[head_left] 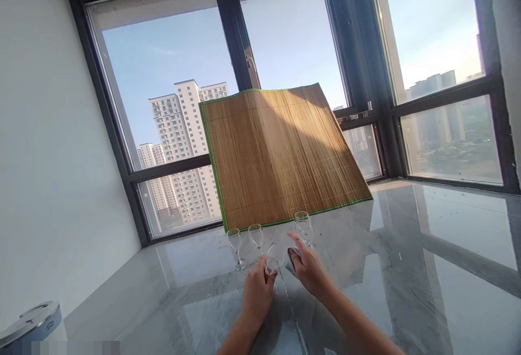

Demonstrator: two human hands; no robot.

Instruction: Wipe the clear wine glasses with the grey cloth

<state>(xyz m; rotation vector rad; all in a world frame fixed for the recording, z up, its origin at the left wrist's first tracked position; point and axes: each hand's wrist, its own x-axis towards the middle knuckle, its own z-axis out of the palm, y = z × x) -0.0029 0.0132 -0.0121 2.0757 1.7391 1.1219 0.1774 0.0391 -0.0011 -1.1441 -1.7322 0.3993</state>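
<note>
My left hand is closed around a clear stemmed glass, which is tilted with its bowl towards my right hand. In my right hand is a bunched grey cloth, partly hidden by the fingers, with the index finger stretched forward. The cloth is close beside the glass; whether they touch I cannot tell. Just beyond my left hand stand two upright stemmed glasses, one on the left and another nearer the middle. Past my right hand are overlapping glasses, their lower parts partly covered.
A bamboo mat with green edging leans against the window behind the glasses. The shiny grey tiled surface has a dark joint running towards me. A round lidded container stands at the lower left, by the white wall.
</note>
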